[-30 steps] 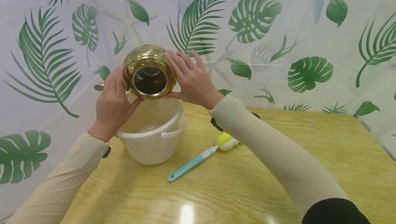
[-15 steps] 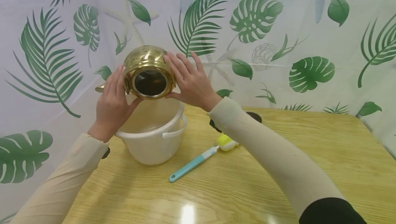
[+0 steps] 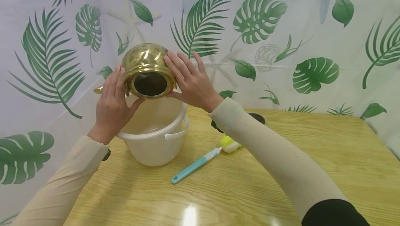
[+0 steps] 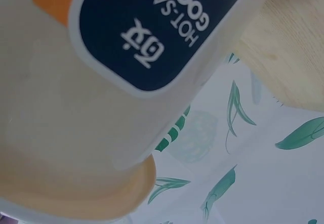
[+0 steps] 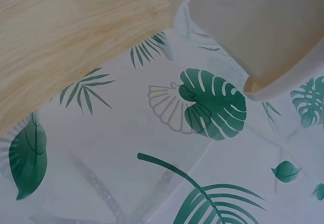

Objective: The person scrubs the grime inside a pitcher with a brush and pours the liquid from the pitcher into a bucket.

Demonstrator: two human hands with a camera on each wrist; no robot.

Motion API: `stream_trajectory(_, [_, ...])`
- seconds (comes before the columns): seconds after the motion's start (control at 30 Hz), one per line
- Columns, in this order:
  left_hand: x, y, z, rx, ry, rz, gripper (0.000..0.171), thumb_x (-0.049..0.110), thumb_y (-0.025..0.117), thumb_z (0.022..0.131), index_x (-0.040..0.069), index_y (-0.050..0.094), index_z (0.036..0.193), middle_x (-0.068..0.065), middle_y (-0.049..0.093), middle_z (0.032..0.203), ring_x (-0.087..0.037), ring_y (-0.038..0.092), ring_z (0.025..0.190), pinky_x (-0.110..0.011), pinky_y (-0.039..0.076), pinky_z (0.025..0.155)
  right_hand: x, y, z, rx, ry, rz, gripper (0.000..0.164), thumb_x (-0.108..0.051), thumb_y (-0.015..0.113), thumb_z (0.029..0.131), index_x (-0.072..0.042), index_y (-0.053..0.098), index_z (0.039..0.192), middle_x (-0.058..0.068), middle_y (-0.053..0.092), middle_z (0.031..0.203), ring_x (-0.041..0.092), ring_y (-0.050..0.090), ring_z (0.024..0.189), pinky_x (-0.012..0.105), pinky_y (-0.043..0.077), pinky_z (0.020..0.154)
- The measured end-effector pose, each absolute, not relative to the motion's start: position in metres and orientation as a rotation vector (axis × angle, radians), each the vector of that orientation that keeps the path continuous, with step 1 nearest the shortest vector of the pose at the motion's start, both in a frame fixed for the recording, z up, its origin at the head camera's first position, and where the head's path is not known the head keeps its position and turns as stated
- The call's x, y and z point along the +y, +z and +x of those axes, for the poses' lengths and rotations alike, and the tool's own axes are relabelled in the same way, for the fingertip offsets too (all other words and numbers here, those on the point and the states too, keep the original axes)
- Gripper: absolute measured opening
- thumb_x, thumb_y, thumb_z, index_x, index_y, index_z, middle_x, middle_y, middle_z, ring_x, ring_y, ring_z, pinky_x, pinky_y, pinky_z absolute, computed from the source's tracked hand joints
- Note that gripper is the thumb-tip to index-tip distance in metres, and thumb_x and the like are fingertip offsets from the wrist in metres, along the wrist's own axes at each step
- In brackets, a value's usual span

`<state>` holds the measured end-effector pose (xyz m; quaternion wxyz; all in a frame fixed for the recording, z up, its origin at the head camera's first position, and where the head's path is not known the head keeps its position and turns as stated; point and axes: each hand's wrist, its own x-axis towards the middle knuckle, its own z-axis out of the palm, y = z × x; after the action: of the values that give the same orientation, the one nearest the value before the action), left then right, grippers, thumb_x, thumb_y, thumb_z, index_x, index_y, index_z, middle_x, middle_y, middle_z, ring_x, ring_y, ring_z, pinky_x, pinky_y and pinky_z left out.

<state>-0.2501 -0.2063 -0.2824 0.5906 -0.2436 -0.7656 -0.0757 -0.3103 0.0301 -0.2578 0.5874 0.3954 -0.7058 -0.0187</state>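
Note:
A shiny gold teapot point(image 3: 147, 59) is held up over the white bucket point(image 3: 153, 148) in the head view, tipped so its round, dark opening faces down toward the person. Its spout pokes out at the left, beyond the fingers. My left hand point(image 3: 110, 104) grips the teapot's left side, thumb beneath near the rim. On the other side my right hand point(image 3: 195, 82) holds it with spread fingers on top and the thumb low. Neither hand shows in the wrist views. The left wrist view is largely filled by the bucket point(image 4: 61, 102), with a dark printed label point(image 4: 152, 37).
A sponge brush point(image 3: 192, 167) with a teal handle and yellow-white head lies on the wooden table point(image 3: 237, 191), right of the bucket. Partly behind the right sleeve sits a dark round object point(image 3: 257, 117). A leaf-printed cloth point(image 3: 265, 49) backs the table.
The teapot has tipped further, so more of its upper body shows and its opening looks darker and narrower. Both hands keep their hold; bucket and brush stay put.

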Motion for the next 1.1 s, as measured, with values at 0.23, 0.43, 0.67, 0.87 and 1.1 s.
stream_trajectory(0.23, [-0.206, -0.282, -0.25, -1.771, -0.205, -0.562, 0.084, 0.024, 0.082, 0.067, -0.006, 0.04, 0.133, -0.024, 0.048, 0.136, -0.038, 0.049, 0.121, -0.042, 0.041, 0.104, 0.03, -0.256, -0.308, -1.628, -0.045, 0.932, 0.082, -0.062, 0.06, 0.08, -0.001, 0.047, 0.134, 0.014, 0.051, 0.138, 0.03, 0.046, 0.126, 0.055, 0.027, 0.108])
stream_trajectory(0.43, [-0.203, -0.281, -0.251, -1.741, -0.251, -0.553, 0.082, 0.024, 0.083, 0.068, -0.006, 0.041, 0.131, -0.025, 0.049, 0.134, -0.039, 0.049, 0.121, -0.042, 0.04, 0.105, 0.029, -0.253, -0.309, -1.593, -0.035, 0.939, 0.077, -0.06, 0.058, 0.083, -0.002, 0.049, 0.133, 0.014, 0.051, 0.137, 0.03, 0.047, 0.126, 0.055, 0.027, 0.109])
stream_trajectory(0.67, [-0.203, -0.28, -0.25, -1.741, -0.253, -0.539, 0.082, 0.026, 0.083, 0.067, -0.006, 0.042, 0.131, -0.025, 0.05, 0.134, -0.039, 0.05, 0.12, -0.043, 0.041, 0.104, 0.028, -0.25, -0.308, -1.587, -0.049, 0.941, 0.076, -0.06, 0.057, 0.083, -0.003, 0.049, 0.133, 0.014, 0.051, 0.136, 0.03, 0.048, 0.124, 0.055, 0.027, 0.109])
stream_trajectory(0.87, [-0.204, -0.28, -0.25, -1.742, -0.258, -0.539, 0.082, 0.024, 0.084, 0.067, -0.006, 0.042, 0.131, -0.026, 0.049, 0.134, -0.04, 0.049, 0.121, -0.043, 0.042, 0.103, 0.028, -0.25, -0.308, -1.585, -0.039, 0.946, 0.075, -0.059, 0.057, 0.084, -0.002, 0.05, 0.132, 0.014, 0.051, 0.136, 0.03, 0.047, 0.125, 0.055, 0.027, 0.109])
stream_trajectory(1.1, [-0.205, -0.28, -0.252, -1.729, -0.28, -0.538, 0.081, 0.024, 0.084, 0.067, -0.006, 0.042, 0.13, -0.025, 0.049, 0.133, -0.04, 0.049, 0.12, -0.044, 0.042, 0.103, 0.027, -0.247, -0.309, -1.559, -0.015, 0.957, 0.073, -0.059, 0.055, 0.085, -0.003, 0.051, 0.131, 0.014, 0.052, 0.136, 0.029, 0.048, 0.125, 0.055, 0.028, 0.109])
